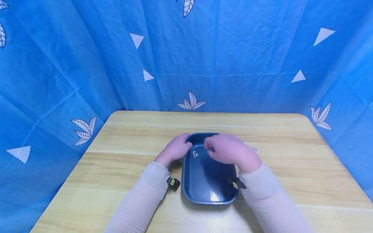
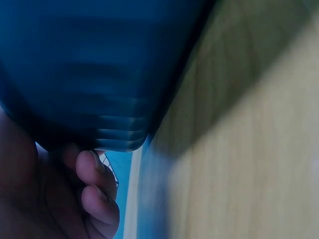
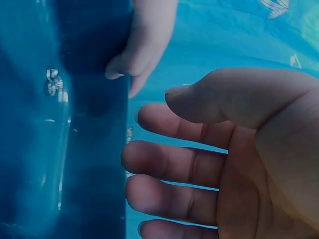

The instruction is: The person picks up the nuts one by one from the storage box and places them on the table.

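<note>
A dark blue rectangular tray (image 1: 209, 181) sits on the table, with several small metal nuts (image 1: 195, 154) near its far left corner. My left hand (image 1: 176, 148) grips the tray's left rim, thumb over the edge and fingers outside, as the left wrist view shows its curled fingers (image 2: 99, 199) against the outer wall. My right hand (image 1: 228, 149) hangs above the far right part of the tray. In the right wrist view its fingers (image 3: 169, 159) are loosely bent and apart from the thumb, with nothing seen between them. A tiny shiny piece (image 1: 210, 147) shows by its fingertips.
Another small metal piece (image 1: 255, 149) lies on the wooden table (image 1: 291, 187), right of the tray. A blue patterned curtain (image 1: 244, 58) hangs behind the table and at both sides. Dark wrist straps (image 1: 174, 183) are on both sleeves.
</note>
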`<act>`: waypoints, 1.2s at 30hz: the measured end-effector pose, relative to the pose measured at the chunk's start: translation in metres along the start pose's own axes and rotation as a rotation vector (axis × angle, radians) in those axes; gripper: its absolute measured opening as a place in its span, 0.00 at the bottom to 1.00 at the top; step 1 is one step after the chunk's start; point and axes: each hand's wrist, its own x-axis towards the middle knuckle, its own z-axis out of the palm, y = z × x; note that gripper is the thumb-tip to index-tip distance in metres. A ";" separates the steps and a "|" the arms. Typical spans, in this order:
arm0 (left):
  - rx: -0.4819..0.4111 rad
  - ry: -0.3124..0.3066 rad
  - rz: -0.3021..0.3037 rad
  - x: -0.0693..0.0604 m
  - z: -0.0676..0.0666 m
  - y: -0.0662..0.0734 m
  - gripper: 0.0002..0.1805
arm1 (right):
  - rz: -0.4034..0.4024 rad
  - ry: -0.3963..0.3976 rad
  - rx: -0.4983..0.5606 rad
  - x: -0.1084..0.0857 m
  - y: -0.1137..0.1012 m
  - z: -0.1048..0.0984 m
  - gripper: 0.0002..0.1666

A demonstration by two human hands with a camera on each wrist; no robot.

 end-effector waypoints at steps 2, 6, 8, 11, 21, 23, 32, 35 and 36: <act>-0.004 -0.001 0.000 0.000 0.000 0.000 0.31 | -0.005 -0.013 -0.028 0.004 -0.001 0.003 0.06; -0.001 0.000 0.008 0.000 -0.001 0.000 0.30 | -0.031 -0.023 -0.074 0.010 -0.003 0.009 0.06; 0.002 0.002 0.016 0.000 -0.001 0.000 0.29 | -0.043 -0.020 -0.094 0.013 -0.003 0.012 0.04; 0.005 0.000 0.036 0.002 -0.001 -0.001 0.26 | -0.045 -0.030 -0.120 0.017 -0.004 0.017 0.05; -0.008 -0.010 0.044 0.003 -0.001 -0.003 0.24 | -0.028 -0.089 -0.176 0.030 -0.011 0.036 0.11; -0.010 -0.010 0.048 0.003 0.000 -0.003 0.23 | -0.031 -0.095 -0.197 0.031 -0.013 0.038 0.12; -0.001 -0.006 0.052 0.004 0.000 -0.004 0.22 | -0.028 -0.104 -0.241 0.036 -0.013 0.043 0.15; -0.002 -0.004 0.054 0.004 0.001 -0.004 0.21 | -0.032 -0.103 -0.253 0.037 -0.013 0.045 0.15; 0.000 -0.003 0.055 0.004 0.001 -0.004 0.20 | -0.032 -0.101 -0.257 0.038 -0.012 0.046 0.14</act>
